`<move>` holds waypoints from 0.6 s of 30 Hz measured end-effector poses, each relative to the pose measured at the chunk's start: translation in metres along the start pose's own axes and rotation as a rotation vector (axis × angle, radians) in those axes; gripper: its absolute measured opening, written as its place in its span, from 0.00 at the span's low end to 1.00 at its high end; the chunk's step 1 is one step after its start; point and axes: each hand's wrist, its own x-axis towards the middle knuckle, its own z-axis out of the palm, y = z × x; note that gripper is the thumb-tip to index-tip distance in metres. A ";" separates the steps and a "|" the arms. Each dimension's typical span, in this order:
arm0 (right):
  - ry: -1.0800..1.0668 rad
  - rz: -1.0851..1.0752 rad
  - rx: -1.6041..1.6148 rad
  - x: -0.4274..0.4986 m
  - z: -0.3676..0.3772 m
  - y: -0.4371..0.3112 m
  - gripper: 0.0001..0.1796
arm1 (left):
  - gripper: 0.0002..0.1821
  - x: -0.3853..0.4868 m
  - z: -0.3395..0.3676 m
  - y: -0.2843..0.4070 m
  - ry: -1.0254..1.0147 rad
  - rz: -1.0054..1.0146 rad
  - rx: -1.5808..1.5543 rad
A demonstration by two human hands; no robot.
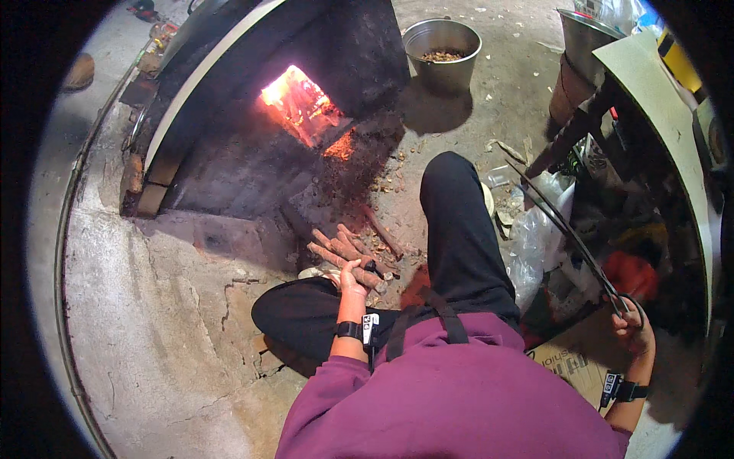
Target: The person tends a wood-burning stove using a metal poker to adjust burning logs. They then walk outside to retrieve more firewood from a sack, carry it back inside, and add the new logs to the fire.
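My left hand (353,280) is closed around a short stick of firewood (368,279), low over the floor. Several more sticks (344,248) lie bunched beside and beyond it, and a longer thin one (383,232) is on the ground just past them. My right hand (629,326), out to the right, has its fingers in the loop handles of long dark metal fire tongs (565,226), which point up and to the left. Ahead, flames burn in the square opening of a blackened stove (301,106), with glowing embers (342,146) at its lower lip.
A metal bucket (441,72) with small brown pieces inside stands right of the stove. Clear plastic bags (530,246) and a cardboard piece (579,361) lie to the right, by a pale curved board edge (659,92). A pipe (66,229) runs along the far left.
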 end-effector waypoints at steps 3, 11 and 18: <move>-0.054 -0.102 -0.539 0.026 0.058 -0.026 0.31 | 0.17 0.015 -0.011 -0.001 -0.010 -0.003 -0.005; -0.428 -0.415 -0.909 0.196 0.230 -0.046 0.23 | 0.21 0.035 -0.030 -0.006 0.031 -0.007 0.089; -0.274 -0.485 -1.290 0.349 0.407 0.019 0.26 | 0.16 0.038 -0.032 -0.012 0.007 -0.004 0.123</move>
